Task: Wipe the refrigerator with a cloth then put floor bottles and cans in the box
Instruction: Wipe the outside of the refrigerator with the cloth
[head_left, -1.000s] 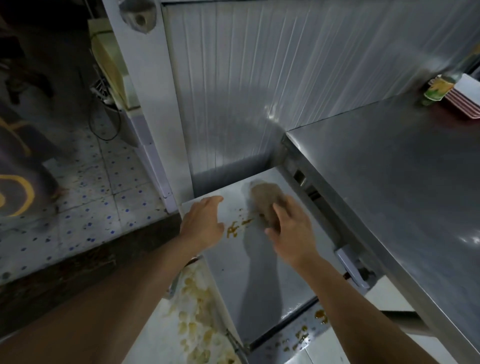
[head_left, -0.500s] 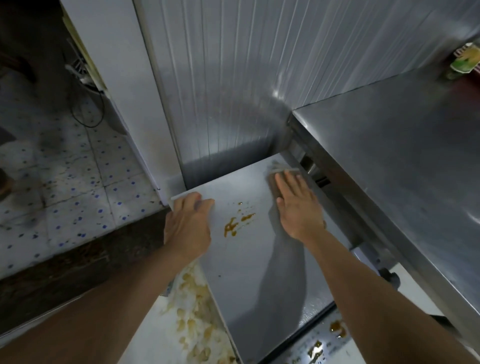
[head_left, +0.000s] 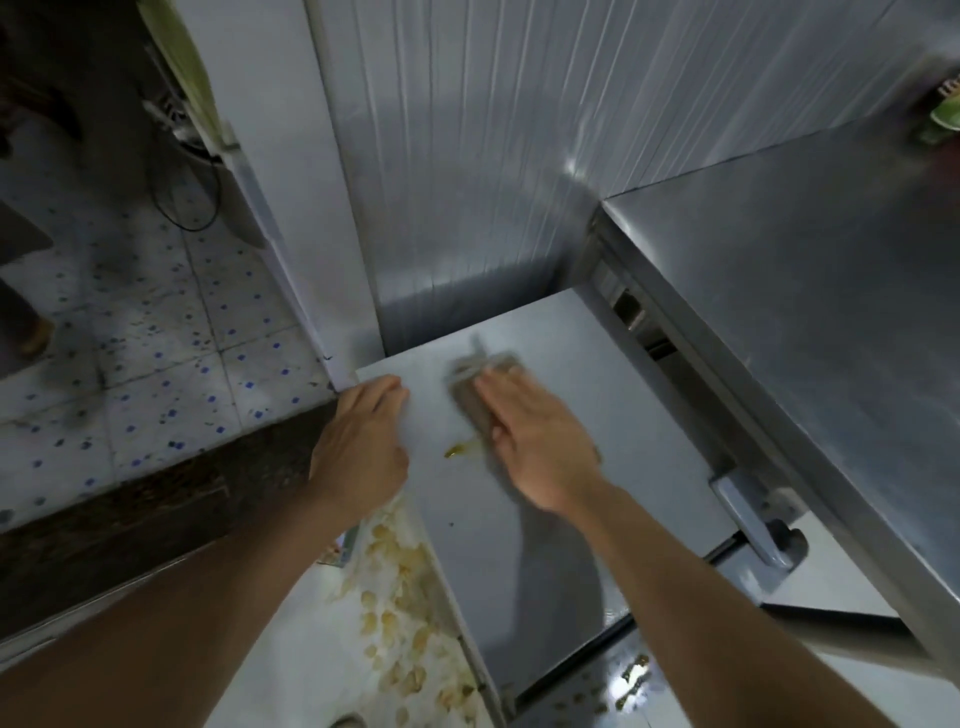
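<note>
1. A steel counter (head_left: 810, 291) fills the right side.
2. Behind the counter stands a ribbed metal wall (head_left: 467, 156).
3. Far left of the counter lies a blue-speckled tiled floor (head_left: 156, 332).
4. A black cable (head_left: 208, 192) hangs above that floor.

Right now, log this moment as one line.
step: wiping fridge top | right hand: flat on cloth | left hand: gripping fridge edge | stain: remains
</note>
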